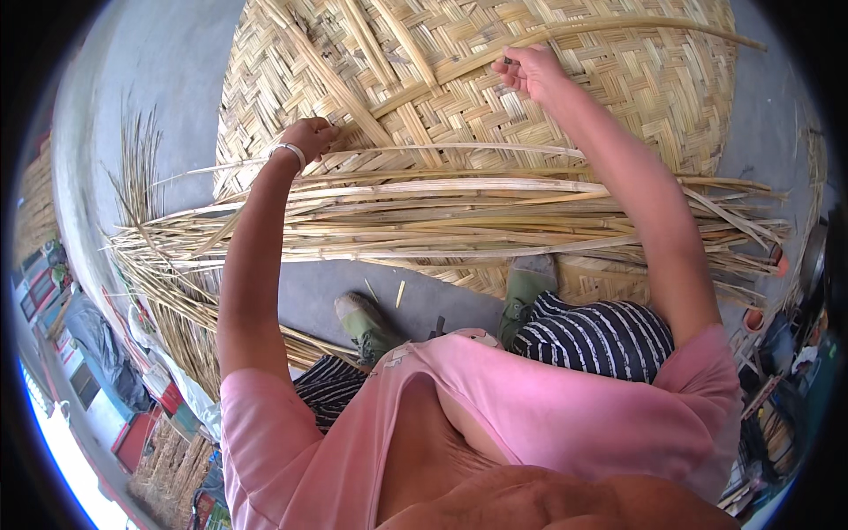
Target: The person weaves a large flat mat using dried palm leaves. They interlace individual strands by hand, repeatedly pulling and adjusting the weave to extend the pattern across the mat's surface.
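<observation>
A large woven mat of pale split strips covers the floor ahead of me, with a herringbone pattern. One long bamboo strip slants across it from lower left to upper right, its far end jutting past the mat's right edge. My left hand, with a white bangle at the wrist, is closed at the strip's lower left end. Farther up, my right hand has curled fingers pinched at the same strip's near edge. Several loose strips lie diagonally on the mat's left part.
Between the mat and my feet lies a thick bundle of long split strips. Thin strip ends stick up at the left. My green shoes stand on the grey floor. Assorted items crowd the far right and left edges.
</observation>
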Tool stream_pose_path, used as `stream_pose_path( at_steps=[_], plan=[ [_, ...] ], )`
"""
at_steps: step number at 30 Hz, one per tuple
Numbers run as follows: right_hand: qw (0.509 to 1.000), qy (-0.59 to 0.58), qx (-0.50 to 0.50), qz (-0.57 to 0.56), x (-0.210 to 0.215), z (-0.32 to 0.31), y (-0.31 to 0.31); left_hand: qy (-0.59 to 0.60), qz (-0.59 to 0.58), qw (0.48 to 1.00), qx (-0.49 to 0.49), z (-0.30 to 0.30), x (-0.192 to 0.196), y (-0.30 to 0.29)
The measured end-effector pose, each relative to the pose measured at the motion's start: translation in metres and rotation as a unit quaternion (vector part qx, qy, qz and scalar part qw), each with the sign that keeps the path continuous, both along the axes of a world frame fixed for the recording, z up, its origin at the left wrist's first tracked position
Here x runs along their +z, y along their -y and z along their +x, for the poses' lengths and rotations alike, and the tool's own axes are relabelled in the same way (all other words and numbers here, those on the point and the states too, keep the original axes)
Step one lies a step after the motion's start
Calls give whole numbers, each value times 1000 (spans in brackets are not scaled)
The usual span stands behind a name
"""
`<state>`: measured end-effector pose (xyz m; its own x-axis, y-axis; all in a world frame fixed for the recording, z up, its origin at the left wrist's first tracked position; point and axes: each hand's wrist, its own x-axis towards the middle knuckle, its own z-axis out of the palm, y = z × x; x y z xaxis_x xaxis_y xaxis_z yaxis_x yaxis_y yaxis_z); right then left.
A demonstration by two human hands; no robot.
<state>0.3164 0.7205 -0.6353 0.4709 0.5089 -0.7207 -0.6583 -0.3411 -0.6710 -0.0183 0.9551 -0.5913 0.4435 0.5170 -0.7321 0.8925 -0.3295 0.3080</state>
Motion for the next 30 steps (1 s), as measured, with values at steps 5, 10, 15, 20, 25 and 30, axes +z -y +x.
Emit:
stream_pose_path(
  at_steps=[5,10,15,20,25,30],
  plan=[
    [1000,11,11,-10,11,-5,0,22,15,1000,12,-11,-12,15],
    [999,21,0,-31,4,-4,2,16,35,998,-41,-1,-11,9],
    [998,-52,16,-7,-11,4,-3,57,46,997,-32,-24,-29,0],
    [999,-32,15,-41,8,3,9,65,64,995,-43,-14,-23,16],
    [997,-47,5,-58,14,1,1,18,111,990,-84,-13,-5,15],
    [990,-26,-117,-75,21,17,-6,5,130,987,-94,-25,0,7]
  ],
)
